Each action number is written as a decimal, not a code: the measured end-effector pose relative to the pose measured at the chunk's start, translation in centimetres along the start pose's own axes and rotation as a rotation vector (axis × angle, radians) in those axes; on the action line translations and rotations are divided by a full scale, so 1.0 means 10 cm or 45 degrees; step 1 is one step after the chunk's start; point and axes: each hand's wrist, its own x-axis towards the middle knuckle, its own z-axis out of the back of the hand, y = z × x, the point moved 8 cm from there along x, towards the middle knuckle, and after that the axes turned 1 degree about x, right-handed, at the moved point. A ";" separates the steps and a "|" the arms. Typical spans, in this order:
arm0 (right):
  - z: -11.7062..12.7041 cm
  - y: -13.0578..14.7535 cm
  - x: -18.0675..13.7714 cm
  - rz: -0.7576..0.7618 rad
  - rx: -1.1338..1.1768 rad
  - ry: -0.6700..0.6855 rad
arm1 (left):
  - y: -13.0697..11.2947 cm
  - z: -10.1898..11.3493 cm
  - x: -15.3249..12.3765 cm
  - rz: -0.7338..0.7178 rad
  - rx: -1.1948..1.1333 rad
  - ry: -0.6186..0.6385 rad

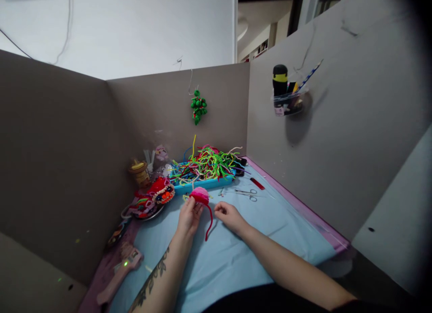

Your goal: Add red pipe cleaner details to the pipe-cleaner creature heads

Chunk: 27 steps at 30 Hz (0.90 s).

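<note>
My left hand (189, 215) is closed on a rounded pink and red pipe-cleaner piece (200, 195), gripping its lower edge between thumb and fingers. From the piece, a loose red pipe-cleaner tail (210, 223) curves down over the blue table cover. Just to the right of that tail is my right hand (231, 217), its fingers curled together and apart from the piece. Whatever its fingertips may pinch is too small to make out. Behind both hands stands a blue tray (205, 184) heaped with multicoloured pipe cleaners (212, 162).
Scissors (248, 194) and a red strip (257, 183) lie to the right. A plate (148, 216) of finished fuzzy pieces and a jar (139, 172) stand left. Nearer, a pink glue gun (123, 270) shows a green light. Grey panels (175, 101) enclose the table.
</note>
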 end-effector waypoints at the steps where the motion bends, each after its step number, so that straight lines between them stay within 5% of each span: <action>1: -0.01 -0.01 0.00 -0.017 0.020 0.012 | -0.01 -0.01 0.00 0.000 -0.012 0.004; 9: -0.19 -0.11 -0.01 -0.032 -0.098 0.216 | -0.02 -0.09 -0.03 -0.030 -0.070 0.090; 17: 0.10 0.06 -0.02 0.028 0.288 -0.205 | -0.01 0.01 -0.02 -0.024 -0.049 -0.050; 27: 0.24 0.05 -0.05 0.158 0.207 -0.375 | 0.13 -0.03 -0.01 0.077 -0.022 0.088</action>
